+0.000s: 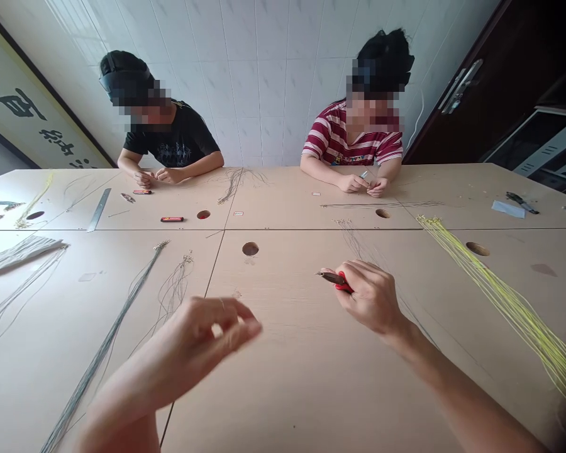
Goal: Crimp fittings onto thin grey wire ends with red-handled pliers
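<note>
My right hand is wrapped round a pair of small pliers with red handles, its dark pointed jaws facing left. Left of it, my left hand hovers over the table with thumb and fingertips pinched together; whatever they hold, if anything, is too small to make out. Behind my left hand lies a loose bunch of thin grey wires. Farther left runs a long bundle of grey wires with small metal ends. Some fine grey wires pass behind and beneath my right hand.
A yellow wire bundle lies on the right of the table. Across from me sit two people, one in a black shirt, one in a striped shirt. A metal ruler, red marker and round table holes are also there.
</note>
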Demonstrator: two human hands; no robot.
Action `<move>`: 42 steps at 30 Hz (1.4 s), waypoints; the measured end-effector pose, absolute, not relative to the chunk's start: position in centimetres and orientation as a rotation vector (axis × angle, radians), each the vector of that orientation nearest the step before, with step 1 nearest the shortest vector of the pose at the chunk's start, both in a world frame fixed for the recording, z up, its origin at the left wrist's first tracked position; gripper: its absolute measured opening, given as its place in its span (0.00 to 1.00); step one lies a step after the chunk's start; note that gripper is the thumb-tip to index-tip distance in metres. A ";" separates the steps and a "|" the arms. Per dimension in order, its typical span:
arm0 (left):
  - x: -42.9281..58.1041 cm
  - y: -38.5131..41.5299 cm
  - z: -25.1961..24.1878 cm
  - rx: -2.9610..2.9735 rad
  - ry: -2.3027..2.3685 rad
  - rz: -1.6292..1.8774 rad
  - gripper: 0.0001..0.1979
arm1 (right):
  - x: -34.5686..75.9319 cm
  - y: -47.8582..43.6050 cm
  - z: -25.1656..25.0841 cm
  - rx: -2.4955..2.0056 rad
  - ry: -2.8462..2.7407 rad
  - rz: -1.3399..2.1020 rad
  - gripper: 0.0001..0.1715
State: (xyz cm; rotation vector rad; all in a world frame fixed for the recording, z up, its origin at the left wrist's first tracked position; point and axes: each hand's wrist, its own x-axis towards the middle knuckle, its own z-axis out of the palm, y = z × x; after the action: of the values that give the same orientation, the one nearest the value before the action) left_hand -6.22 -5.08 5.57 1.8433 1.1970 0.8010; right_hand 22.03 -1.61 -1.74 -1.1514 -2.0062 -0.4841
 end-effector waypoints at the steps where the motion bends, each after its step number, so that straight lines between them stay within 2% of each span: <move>1: -6.7 -5.4 6.4 1.878 1.044 0.573 0.08 | 22.3 -1.6 -1.7 -1.158 -2.002 -0.488 0.19; 2: -7.2 -5.7 6.9 1.883 0.853 0.363 0.07 | 22.6 -1.6 -1.7 -1.166 -1.999 -0.494 0.19; 4: -8.4 -6.3 7.2 1.855 0.678 0.219 0.10 | 23.5 -1.2 -1.8 -1.190 -1.985 -0.518 0.18; 7: -10.7 -7.8 6.0 1.850 0.775 0.293 0.13 | 25.4 -0.2 -2.3 -1.277 -1.926 -0.580 0.15; 12: -12.9 -9.1 5.0 1.839 0.935 0.328 0.07 | 27.7 0.9 -3.5 -1.427 -1.856 -0.628 0.15; 17: -7.2 -5.3 5.4 1.895 1.270 0.646 0.10 | 25.8 0.0 -3.2 -1.322 -1.940 -0.556 0.13; 22: 0.6 -1.3 2.7 1.787 1.031 0.856 0.17 | 23.1 -0.7 -2.6 -1.239 -1.955 -0.466 0.16; 27: 3.5 0.0 0.8 1.550 0.883 1.072 0.11 | 22.1 -0.5 -2.7 -1.238 -1.951 -0.395 0.19; 37: 3.9 0.7 0.2 1.427 0.892 1.103 0.08 | 21.7 0.3 -3.7 -1.277 -1.960 -0.230 0.17; 42: 3.9 1.5 -0.3 1.121 0.807 1.070 0.08 | 21.4 0.2 -2.8 -1.289 -1.853 0.208 0.09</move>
State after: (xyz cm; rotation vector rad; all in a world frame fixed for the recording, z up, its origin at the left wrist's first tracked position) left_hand 3.89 1.53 -0.28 1.1209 0.8065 1.0702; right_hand 21.44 0.19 -2.81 -1.2894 -1.8532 0.2081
